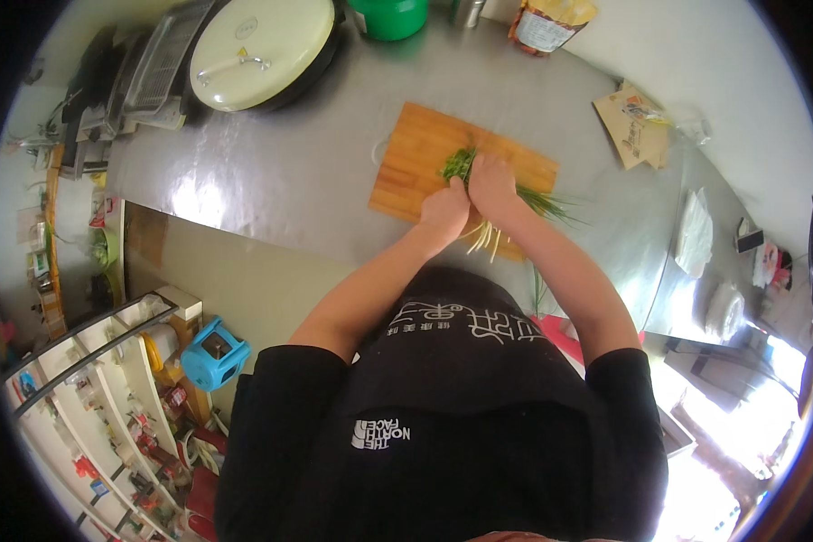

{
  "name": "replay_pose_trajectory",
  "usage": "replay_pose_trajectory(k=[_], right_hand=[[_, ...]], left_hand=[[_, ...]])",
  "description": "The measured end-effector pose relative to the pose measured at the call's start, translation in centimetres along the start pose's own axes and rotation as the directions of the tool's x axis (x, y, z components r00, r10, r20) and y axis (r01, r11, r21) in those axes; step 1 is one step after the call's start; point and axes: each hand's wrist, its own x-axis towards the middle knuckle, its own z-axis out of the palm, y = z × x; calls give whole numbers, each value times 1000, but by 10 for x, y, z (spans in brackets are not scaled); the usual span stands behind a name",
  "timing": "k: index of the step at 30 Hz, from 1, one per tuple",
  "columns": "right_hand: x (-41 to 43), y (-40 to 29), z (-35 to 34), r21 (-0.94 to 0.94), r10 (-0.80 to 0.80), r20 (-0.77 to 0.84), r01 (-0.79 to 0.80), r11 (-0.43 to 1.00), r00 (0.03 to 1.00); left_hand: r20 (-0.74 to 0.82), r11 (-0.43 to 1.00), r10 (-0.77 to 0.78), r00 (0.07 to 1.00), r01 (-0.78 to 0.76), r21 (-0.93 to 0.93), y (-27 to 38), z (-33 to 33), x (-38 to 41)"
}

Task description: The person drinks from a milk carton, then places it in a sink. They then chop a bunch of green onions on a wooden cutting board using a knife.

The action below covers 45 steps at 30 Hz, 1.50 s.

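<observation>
A bamboo or wooden cutting board (406,159) lies at an angle on the steel worktop before me. On it are leafy green herbs (458,164) beside long thin green stalks (542,202), with pale stem ends (486,238) pointing toward me. My left hand (445,209) is at the near side of the herbs, its fingers bent against them. My right hand (491,181) lies over the bunch, fingers curled down onto it. The two hands nearly touch. The fingertips are partly hidden, and no knife can be seen.
On the steel worktop (298,169), a round electric pan with a cream lid (264,54) stands far left, near a green tub (389,17). An opened food bag (549,27) and flat brown paper packets (627,129) are along the wall. A blue plastic stool (215,354) stands lower left.
</observation>
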Motion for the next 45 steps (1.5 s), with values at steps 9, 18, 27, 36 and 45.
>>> replay_pose_trajectory(k=[9,18,27,36,45], right_hand=[[-9,7,6,195,-86,-271,142,970,959],[-34,-2,-9,127,157,-251,-128,984,955],[-25,-10,1,35,115,-124,-112,993,986],[-16,-4,17,-20,26,-138,-29,999,990],[-15,1,14,-5,-5,-149,4,1000,989]], left_hand=[[-32,985,-82,996,86,147,-18,-13,-18],[-157,986,72,985,-47,158,-8,-58,-51],[-41,991,63,997,-58,118,-10,-41,-60],[77,991,41,996,-50,126,-15,-38,-42],[41,993,47,998,-51,108,-3,-14,1]])
